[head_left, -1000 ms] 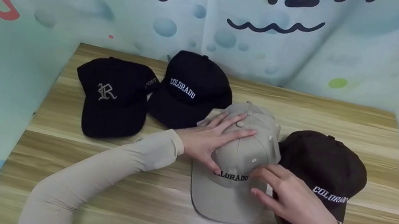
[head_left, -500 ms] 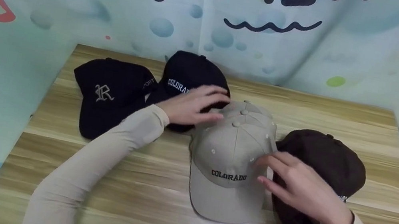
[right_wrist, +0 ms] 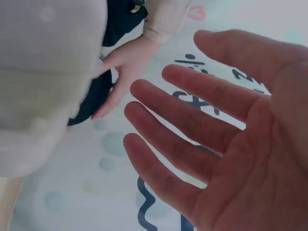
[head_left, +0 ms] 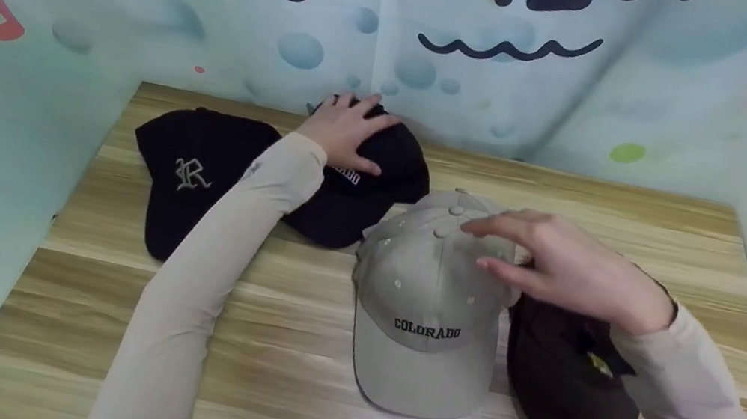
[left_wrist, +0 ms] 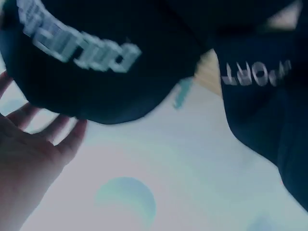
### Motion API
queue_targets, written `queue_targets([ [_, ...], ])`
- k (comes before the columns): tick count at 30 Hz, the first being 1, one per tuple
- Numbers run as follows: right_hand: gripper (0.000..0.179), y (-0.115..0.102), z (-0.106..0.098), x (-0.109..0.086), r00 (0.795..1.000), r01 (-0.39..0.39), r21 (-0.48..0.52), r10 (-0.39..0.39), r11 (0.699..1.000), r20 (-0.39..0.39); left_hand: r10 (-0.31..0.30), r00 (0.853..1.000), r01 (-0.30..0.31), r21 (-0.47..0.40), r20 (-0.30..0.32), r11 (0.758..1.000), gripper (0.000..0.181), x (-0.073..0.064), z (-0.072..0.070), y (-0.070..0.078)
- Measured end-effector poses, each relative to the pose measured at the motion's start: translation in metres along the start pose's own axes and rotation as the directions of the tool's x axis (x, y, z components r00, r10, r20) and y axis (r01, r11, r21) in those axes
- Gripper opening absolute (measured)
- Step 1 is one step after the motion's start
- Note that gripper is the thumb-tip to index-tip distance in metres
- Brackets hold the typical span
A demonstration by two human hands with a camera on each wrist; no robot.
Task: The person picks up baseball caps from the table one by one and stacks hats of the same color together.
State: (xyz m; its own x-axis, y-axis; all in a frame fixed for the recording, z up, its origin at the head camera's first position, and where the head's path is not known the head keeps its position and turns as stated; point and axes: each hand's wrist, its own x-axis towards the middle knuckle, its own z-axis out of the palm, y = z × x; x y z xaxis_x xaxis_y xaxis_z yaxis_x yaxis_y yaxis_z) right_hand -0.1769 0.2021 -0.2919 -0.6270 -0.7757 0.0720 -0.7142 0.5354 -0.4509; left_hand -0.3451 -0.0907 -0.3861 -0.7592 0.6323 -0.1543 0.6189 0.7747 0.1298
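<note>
My left hand (head_left: 343, 132) lies with fingers spread over the crown of a black baseball cap (head_left: 398, 160) lettered COLORADO. In the left wrist view its fingertips (left_wrist: 72, 130) touch the crown's edge. My right hand (head_left: 554, 262), thumb apart from the fingers, is held over the right side of a stack of beige baseball caps (head_left: 432, 288). It overlaps the crown of a dark brown cap (head_left: 569, 401), whose brim points forward. The right wrist view shows the right palm (right_wrist: 245, 154) with nothing in it and its fingers fairly straight.
A black cap with an R emblem (head_left: 197, 150) lies at the left, partly hidden by my left sleeve. All the caps are on a wood-grain table (head_left: 282, 391). A printed curtain (head_left: 237, 27) stands behind and beside the table.
My left hand has left the beige stack and moved back and left onto the black Colorado cap. My right hand has risen and moved back from the beige cap's side.
</note>
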Motion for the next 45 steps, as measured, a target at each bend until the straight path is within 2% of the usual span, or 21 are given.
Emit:
queue_targets([
  [5,0.029,0.011,-0.011,0.021,0.999,-0.021,0.029,0.019,0.999,0.046,-0.020,0.999,0.018,0.059,0.031,0.998,0.105,-0.003,0.000,-0.014],
  [7,0.029,0.018,-0.012,0.027,0.997,-0.041,0.018,0.039,0.999,0.070,-0.018,0.999,0.015,0.072,0.032,0.997,0.107,-0.005,0.002,-0.018],
  [10,0.028,0.027,-0.011,0.033,0.994,-0.060,-0.009,0.061,0.998,0.091,-0.025,1.000,0.025,0.041,0.006,0.999,0.107,-0.010,0.004,-0.024],
  [13,0.027,0.034,-0.010,0.036,0.992,-0.074,-0.022,0.076,0.997,0.097,-0.035,0.999,0.034,-0.031,-0.025,0.999,0.105,-0.016,0.001,-0.028],
  [16,0.026,0.041,-0.011,0.037,0.991,-0.085,-0.032,0.088,0.996,0.101,-0.052,0.998,0.049,-0.098,-0.031,0.994,0.098,-0.023,-0.008,-0.028],
  [22,0.024,0.048,-0.014,0.041,0.984,-0.127,-0.052,0.133,0.991,0.121,-0.054,0.999,0.054,-0.105,0.003,0.993,0.071,-0.038,-0.037,-0.016],
  [25,0.025,0.047,-0.017,0.045,0.978,-0.150,-0.046,0.155,0.988,0.141,-0.027,1.000,0.028,-0.164,0.008,0.986,0.059,-0.049,-0.048,-0.010],
  [28,0.027,0.043,-0.020,0.052,0.976,-0.145,-0.050,0.152,0.988,0.157,0.012,1.000,-0.009,-0.223,0.012,0.975,0.054,-0.064,-0.056,-0.005],
  [32,0.030,0.035,-0.023,0.063,0.980,-0.120,-0.080,0.131,0.990,0.152,0.049,0.999,-0.047,-0.230,0.004,0.972,0.051,-0.084,-0.069,0.000],
  [37,0.034,0.021,-0.022,0.076,0.986,-0.096,-0.099,0.109,0.990,0.130,0.096,0.994,-0.105,-0.236,-0.050,0.966,0.031,-0.105,-0.084,0.005],
  [42,0.034,0.005,-0.015,0.083,0.995,-0.023,-0.107,0.034,0.994,0.098,0.189,0.973,-0.219,-0.285,-0.130,0.933,0.017,-0.127,-0.090,0.009],
  [45,0.034,-0.007,-0.009,0.084,0.995,0.036,-0.116,-0.024,0.993,0.096,0.242,0.959,-0.279,-0.342,-0.147,0.898,0.016,-0.139,-0.091,0.010],
])
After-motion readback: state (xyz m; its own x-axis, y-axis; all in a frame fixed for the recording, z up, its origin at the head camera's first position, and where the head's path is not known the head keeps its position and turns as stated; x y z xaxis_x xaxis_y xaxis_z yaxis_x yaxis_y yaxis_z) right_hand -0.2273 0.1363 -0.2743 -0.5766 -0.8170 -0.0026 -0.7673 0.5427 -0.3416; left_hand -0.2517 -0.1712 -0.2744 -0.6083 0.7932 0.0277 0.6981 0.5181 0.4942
